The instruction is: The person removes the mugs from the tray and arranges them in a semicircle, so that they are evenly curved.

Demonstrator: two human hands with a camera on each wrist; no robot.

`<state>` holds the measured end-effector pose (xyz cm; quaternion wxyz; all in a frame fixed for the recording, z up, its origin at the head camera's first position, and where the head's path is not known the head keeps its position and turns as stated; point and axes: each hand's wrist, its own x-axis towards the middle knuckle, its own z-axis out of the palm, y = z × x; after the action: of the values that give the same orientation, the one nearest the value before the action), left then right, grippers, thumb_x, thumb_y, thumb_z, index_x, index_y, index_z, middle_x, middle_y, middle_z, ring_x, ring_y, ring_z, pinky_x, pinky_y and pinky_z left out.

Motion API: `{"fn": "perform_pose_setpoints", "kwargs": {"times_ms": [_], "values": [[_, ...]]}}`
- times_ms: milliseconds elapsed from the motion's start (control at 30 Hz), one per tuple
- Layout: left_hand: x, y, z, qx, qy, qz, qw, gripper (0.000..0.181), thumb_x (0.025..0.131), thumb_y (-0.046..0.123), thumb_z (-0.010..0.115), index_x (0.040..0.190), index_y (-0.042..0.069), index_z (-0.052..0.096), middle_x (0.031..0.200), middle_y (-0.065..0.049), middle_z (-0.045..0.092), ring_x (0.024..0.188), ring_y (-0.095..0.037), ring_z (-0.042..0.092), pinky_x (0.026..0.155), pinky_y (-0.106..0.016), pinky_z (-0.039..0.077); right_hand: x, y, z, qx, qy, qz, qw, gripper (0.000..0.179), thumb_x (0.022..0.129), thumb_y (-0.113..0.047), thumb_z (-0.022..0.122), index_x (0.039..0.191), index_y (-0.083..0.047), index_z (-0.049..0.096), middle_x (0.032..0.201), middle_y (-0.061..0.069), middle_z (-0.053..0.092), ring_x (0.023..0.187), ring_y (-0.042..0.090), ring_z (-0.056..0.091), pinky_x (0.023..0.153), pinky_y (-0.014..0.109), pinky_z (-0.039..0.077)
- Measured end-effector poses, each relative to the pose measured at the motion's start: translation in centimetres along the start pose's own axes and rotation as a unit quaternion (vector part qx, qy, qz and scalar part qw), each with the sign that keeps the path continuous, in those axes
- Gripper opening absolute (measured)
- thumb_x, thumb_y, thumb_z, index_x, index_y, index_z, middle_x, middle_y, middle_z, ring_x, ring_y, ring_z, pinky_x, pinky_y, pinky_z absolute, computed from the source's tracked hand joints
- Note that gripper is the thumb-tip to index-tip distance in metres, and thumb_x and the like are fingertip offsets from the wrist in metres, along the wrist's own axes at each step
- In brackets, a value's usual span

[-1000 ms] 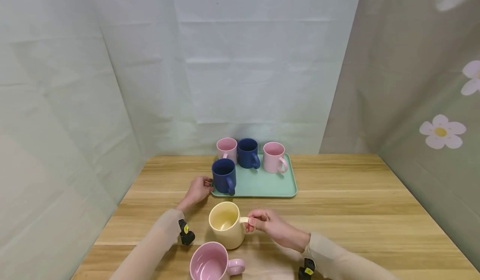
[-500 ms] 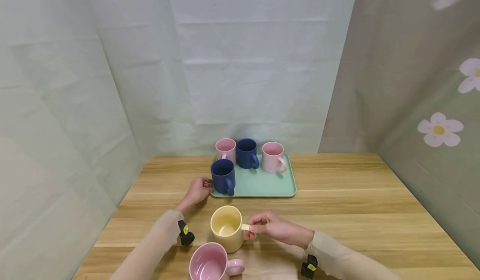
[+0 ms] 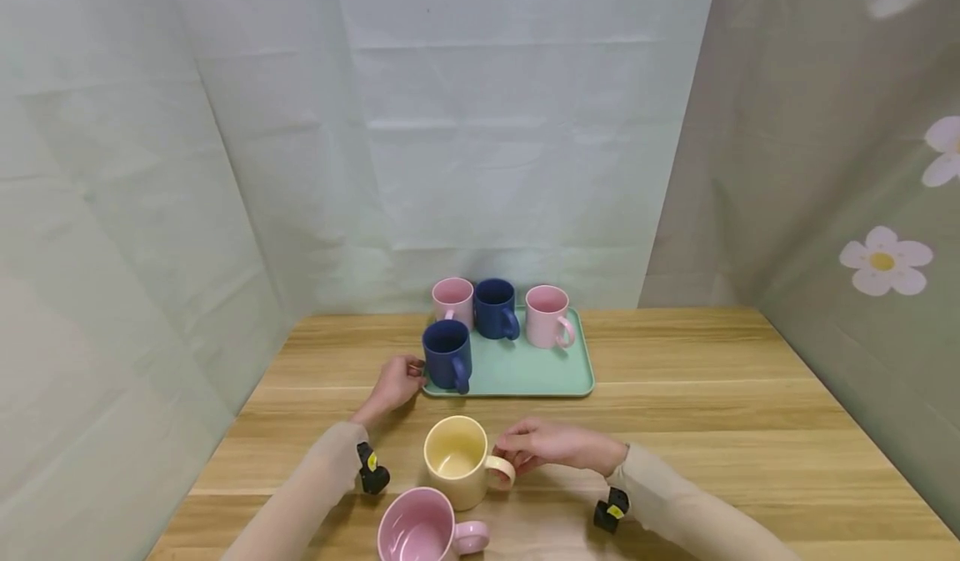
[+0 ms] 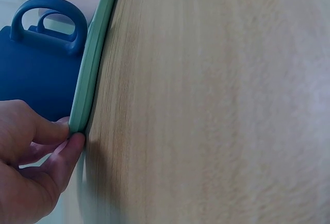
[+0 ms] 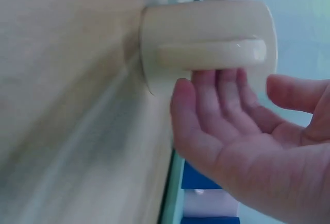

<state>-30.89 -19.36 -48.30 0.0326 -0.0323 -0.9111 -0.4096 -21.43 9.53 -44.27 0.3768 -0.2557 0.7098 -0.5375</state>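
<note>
My left hand (image 3: pixel 393 383) pinches the near left corner of a mint-green tray (image 3: pixel 532 371); thumb and finger meet across its rim in the left wrist view. Beside that hand, a navy mug (image 3: pixel 447 353) stands upright on the tray. Nearer to me, a yellow mug (image 3: pixel 459 479) stands on the table, handle turned right. Right at that handle is my right hand (image 3: pixel 553 444), its fingers loosely bent. In the right wrist view the thumb is apart from the fingers, whose tips lie near or partly behind the handle (image 5: pixel 214 54); contact is unclear.
At the tray's back stand a pink mug (image 3: pixel 453 298), a second navy mug (image 3: pixel 495 307) and, farther right, another pink mug (image 3: pixel 546 318). A large pink mug (image 3: pixel 417 524) sits in front of the yellow one. Cloth walls (image 3: pixel 510 144) enclose the wooden table (image 3: pixel 690 394).
The yellow mug has come slightly nearer to me and stands beside the large pink mug. My right hand has let go of its handle. The left hand has stayed at the tray.
</note>
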Motion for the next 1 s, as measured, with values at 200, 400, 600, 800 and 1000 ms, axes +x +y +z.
{"fn": "perform_pose_setpoints", "kwargs": {"times_ms": [200,400,600,800,1000], "values": [[0.1,0.2,-0.1,-0.003,-0.002,-0.008,1.0000,0.031,0.079,-0.007,0.066,0.109,-0.013,0.063,0.097,-0.025,0.069,0.091,-0.032,0.066,0.083,-0.041,0.057,1.0,-0.7,-0.9,-0.016,0.026,0.019,0.9993,0.032,0.099,-0.018,0.049,0.109,0.010,0.060,0.090,0.001,0.064,0.078,0.010,0.058,0.083,0.033,0.056],[-0.1,0.0,-0.1,-0.003,0.005,-0.002,1.0000,0.029,0.078,-0.008,0.067,0.106,-0.014,0.063,0.096,-0.026,0.069,0.090,-0.033,0.067,0.082,-0.041,0.057,2.8,-1.3,-1.3,0.000,0.068,0.018,0.9976,0.027,0.096,-0.016,0.052,0.111,0.006,0.060,0.092,0.009,0.064,0.081,0.015,0.058,0.079,0.031,0.054],[-0.1,0.0,0.0,-0.005,0.005,0.007,1.0000,0.029,0.078,-0.007,0.066,0.106,-0.015,0.063,0.094,-0.026,0.069,0.089,-0.033,0.067,0.082,-0.042,0.057,4.9,-1.8,-1.6,0.013,0.149,0.001,0.9888,0.037,0.095,-0.016,0.051,0.125,0.006,0.050,0.116,0.024,0.059,0.101,0.029,0.059,0.089,0.042,0.052],[-0.1,0.2,0.0,-0.011,0.002,-0.008,0.9999,0.030,0.078,-0.008,0.066,0.107,-0.014,0.062,0.094,-0.025,0.069,0.089,-0.031,0.066,0.081,-0.040,0.057,6.6,-1.7,-1.9,-0.023,0.194,-0.045,0.9798,0.037,0.097,-0.015,0.050,0.128,0.007,0.052,0.125,0.023,0.057,0.110,0.029,0.054,0.101,0.047,0.045],[0.0,0.1,0.1,-0.011,-0.002,-0.014,0.9998,0.030,0.078,-0.008,0.066,0.107,-0.014,0.063,0.093,-0.023,0.069,0.088,-0.029,0.065,0.079,-0.038,0.057,8.5,-1.0,-2.1,-0.032,0.210,-0.041,0.9762,0.038,0.098,-0.017,0.051,0.128,0.006,0.055,0.130,0.020,0.058,0.120,0.030,0.053,0.107,0.046,0.042]]}}
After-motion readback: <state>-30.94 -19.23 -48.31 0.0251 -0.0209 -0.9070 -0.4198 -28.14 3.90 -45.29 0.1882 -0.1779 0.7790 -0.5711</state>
